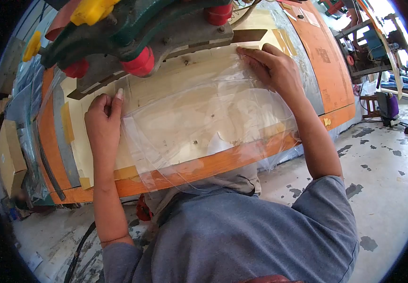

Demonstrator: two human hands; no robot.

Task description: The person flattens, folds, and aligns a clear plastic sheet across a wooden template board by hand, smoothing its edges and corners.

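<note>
A clear plastic sheet lies over the pale work surface, and its near part hangs over the orange front edge. My left hand is closed on the sheet's upper left corner, thumb pointing up. At the upper right corner my right hand pinches the sheet between thumb and fingers. Just beyond both hands runs the long metal bar of a green machine. The sheet's far edge lies close to this bar.
Red knobs and a yellow handle stick out from the machine. Tape strips mark the surface. A cardboard box stands at the left. Orange board covers the table's right side, with a metal frame and a purple item beyond.
</note>
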